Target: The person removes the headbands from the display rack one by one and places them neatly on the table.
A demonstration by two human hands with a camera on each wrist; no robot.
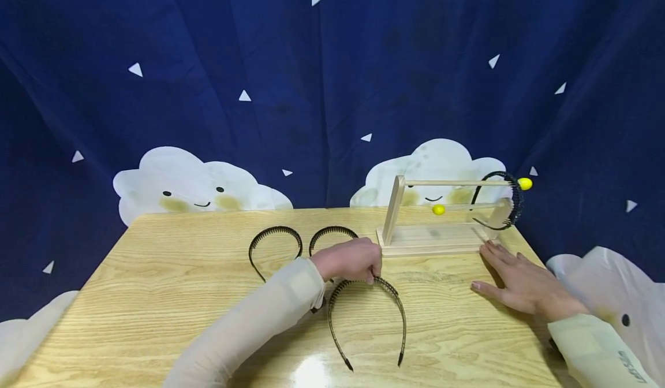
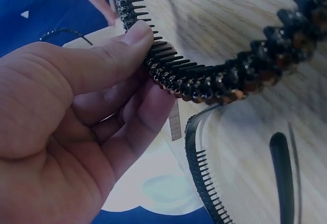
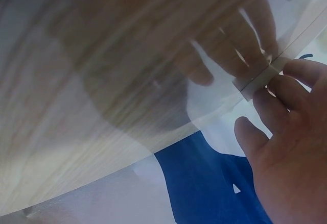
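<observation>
In the head view my left hand [image 1: 349, 260] pinches the top of a dark toothed headband [image 1: 402, 313], whose two ends point toward the near edge of the table. The left wrist view shows thumb and fingers on its band, with shiny black and brownish beads [image 2: 204, 86] along the outside. My right hand [image 1: 527, 284] has its fingers extended, fingertips at the near right corner of a wooden rack [image 1: 431, 249]. Round the right end of the rack's upper bar hangs a black headband [image 1: 516, 203].
Two more black toothed headbands lie on the table, one at the left [image 1: 275, 230] and one partly hidden behind my left hand [image 1: 332, 230]. Yellow knobs [image 1: 439, 209] cap the rack's two bars. A blue curtain [image 1: 322, 88] with white clouds stands behind the wooden table [image 1: 182, 284].
</observation>
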